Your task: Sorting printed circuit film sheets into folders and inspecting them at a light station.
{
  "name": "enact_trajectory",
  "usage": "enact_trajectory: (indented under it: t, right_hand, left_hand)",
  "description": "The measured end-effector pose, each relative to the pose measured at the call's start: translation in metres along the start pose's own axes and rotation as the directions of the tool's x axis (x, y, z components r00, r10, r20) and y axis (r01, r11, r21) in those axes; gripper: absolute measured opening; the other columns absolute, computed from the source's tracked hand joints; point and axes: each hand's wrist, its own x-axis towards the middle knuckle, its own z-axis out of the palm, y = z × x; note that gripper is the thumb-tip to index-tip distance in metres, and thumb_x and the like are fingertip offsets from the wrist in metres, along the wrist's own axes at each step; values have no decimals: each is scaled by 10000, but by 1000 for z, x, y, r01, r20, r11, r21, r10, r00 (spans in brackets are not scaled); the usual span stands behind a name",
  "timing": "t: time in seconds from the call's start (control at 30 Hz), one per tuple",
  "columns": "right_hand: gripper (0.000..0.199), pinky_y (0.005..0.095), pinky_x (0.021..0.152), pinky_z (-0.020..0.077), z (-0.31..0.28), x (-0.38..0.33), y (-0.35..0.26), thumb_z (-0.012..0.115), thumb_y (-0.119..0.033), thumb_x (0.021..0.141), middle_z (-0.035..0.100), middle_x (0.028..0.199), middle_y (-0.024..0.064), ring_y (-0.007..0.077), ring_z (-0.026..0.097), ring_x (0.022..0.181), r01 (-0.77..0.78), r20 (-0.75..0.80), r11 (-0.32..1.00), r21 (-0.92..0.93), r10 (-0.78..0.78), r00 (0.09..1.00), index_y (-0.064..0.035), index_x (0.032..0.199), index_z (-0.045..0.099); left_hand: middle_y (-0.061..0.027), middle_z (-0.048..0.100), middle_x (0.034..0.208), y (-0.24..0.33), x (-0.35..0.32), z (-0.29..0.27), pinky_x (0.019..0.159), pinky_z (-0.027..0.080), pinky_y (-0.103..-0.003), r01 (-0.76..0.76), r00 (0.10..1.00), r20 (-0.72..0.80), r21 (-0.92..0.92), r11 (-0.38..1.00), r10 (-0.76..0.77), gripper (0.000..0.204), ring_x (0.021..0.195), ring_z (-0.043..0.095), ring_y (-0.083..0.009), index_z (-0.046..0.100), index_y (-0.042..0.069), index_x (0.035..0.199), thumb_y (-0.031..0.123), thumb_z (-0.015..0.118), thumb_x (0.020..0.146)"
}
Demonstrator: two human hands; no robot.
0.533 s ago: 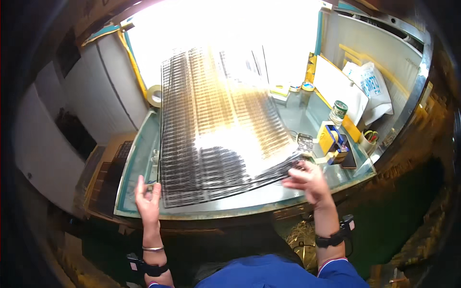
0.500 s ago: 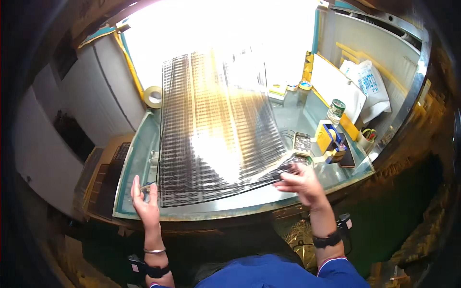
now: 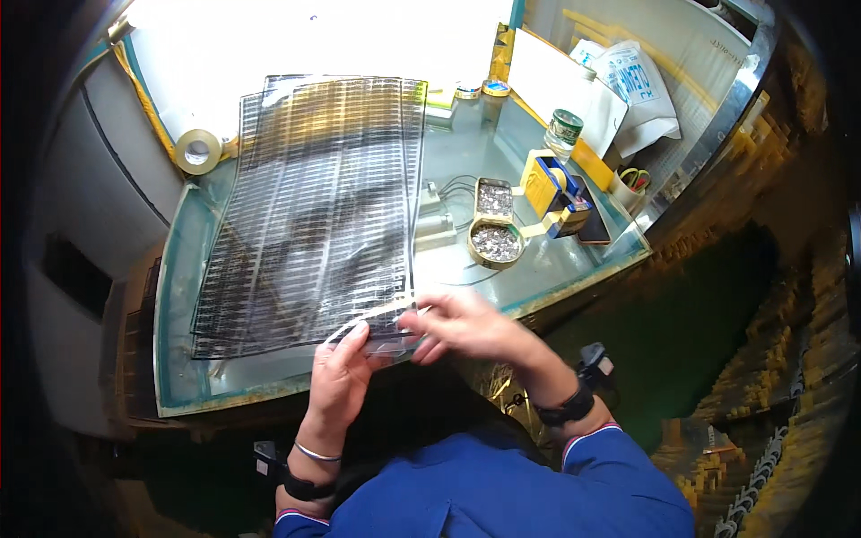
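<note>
Dark, see-through film sheets point(image 3: 314, 206) printed with a fine grid lie overlapped and slightly fanned on the glass-topped table. My left hand point(image 3: 339, 381) pinches their near edge toward the right corner, thumb on top, and this edge is lifted a little toward me. My right hand point(image 3: 466, 327) is at that same corner with its fingers bent and apart. Its fingertips are slightly blurred beside the film; whether they touch it is hard to make out.
A bright lit panel point(image 3: 332, 36) stands behind the glass table point(image 3: 574, 278). To the left is a tape roll point(image 3: 197, 151). On the right are open tins of small bits point(image 3: 496, 244), a yellow-blue tape dispenser point(image 3: 549, 188), a jar point(image 3: 563, 133), a scissors cup point(image 3: 630, 188) and a white bag point(image 3: 637, 90).
My hands have come together at the sheets' near right corner; the left, earlier apart at the left side, now grips the edge. The view has shifted, and the sheets lie flatter.
</note>
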Motion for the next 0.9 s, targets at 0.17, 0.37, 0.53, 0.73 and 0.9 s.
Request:
enact_trajectory:
  t: [0.17,0.37,0.53,0.73,0.9]
  right_hand:
    - [137,262,613,478,-99,-3,10,682,-71,720,666,747,96,154,624,661,-106,-545,591,-800,-642,539,-56,856,691]
    - [191,322,705,486,-113,11,6,709,-151,684,657,806,144,241,641,745,-238,-564,635,-735,-377,735,-97,867,701]
    - [135,344,685,480,-116,17,15,699,-140,689,656,772,128,253,624,717,-211,-532,595,-775,-435,727,-91,814,705]
    - [135,328,618,471,-112,13,19,653,-101,728,624,687,105,226,592,641,-61,-497,592,-804,-611,616,-38,847,648]
    - [113,251,579,477,-103,8,18,652,-87,741,649,688,111,143,620,597,-19,-514,620,-784,-633,579,-18,829,663]
  left_hand:
    - [-155,625,991,0,6,-5,793,515,-339,42,997,-72,33,999,-40,246,906,621,-236,570,-82,1024,107,477,898]
    - [-153,614,1002,3,7,-9,785,523,-347,50,999,-9,0,999,-50,229,929,614,-248,544,-67,1054,87,481,896]
    - [-152,606,1015,-1,7,-13,805,528,-365,64,998,-16,-12,998,-64,224,937,610,-254,529,-58,1070,72,483,894]
    - [-158,590,1052,1,7,-12,814,528,-374,48,998,-25,-30,998,-49,229,948,603,-249,519,-68,1084,51,477,892]
    - [-200,609,1004,0,10,-7,776,538,-333,32,999,-40,-16,999,-33,276,892,625,-255,532,-126,1051,98,455,909]
